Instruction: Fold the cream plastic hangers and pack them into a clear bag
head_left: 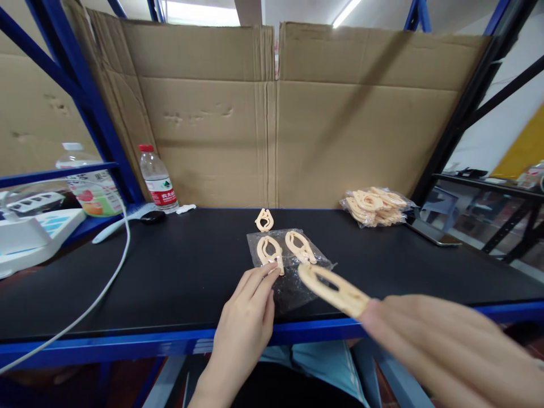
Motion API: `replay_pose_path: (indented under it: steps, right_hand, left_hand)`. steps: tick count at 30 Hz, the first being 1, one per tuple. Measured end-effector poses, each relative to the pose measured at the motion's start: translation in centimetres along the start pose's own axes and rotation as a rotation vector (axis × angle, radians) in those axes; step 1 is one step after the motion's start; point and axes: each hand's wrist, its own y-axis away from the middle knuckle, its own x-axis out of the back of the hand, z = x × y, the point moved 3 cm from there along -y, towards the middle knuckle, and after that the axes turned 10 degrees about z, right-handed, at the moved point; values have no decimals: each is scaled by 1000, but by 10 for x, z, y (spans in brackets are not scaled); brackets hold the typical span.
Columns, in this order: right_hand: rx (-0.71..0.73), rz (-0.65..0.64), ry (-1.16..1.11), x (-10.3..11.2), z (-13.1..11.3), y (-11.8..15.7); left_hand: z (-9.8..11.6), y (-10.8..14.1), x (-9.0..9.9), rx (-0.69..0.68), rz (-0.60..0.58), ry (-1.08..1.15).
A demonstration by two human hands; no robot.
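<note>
My right hand (437,334), blurred by motion, grips one end of a beige folding hanger (334,289) and holds it up above the front of the table. My left hand (249,314) lies with fingers stretched forward, its fingertips touching the lower end of another beige folding hanger (267,246). That one rests on a clear plastic bag (293,289) spread on the black tabletop. Beside it on the bag is a further folding hanger (300,245). Just behind the bag stands a smaller-looking beige piece (264,220).
A clear bag packed with beige hangers (376,207) sits at the back right, near a flat dark phone-like object (436,233). At left are a red-capped water bottle (157,178), a larger bottle (96,192), a power strip (42,232) and a white cable (113,277). Cardboard (204,124) walls the back.
</note>
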Motion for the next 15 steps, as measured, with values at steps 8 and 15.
replay_pose_path:
  steps: [8, 15]
  right_hand:
    - [382, -45, 83, -79, -22, -49]
    - [381, -229, 286, -130, -13, -51]
  left_hand:
    - [0, 1, -1, 1, -17, 16]
    - [0, 1, 0, -8, -9, 19]
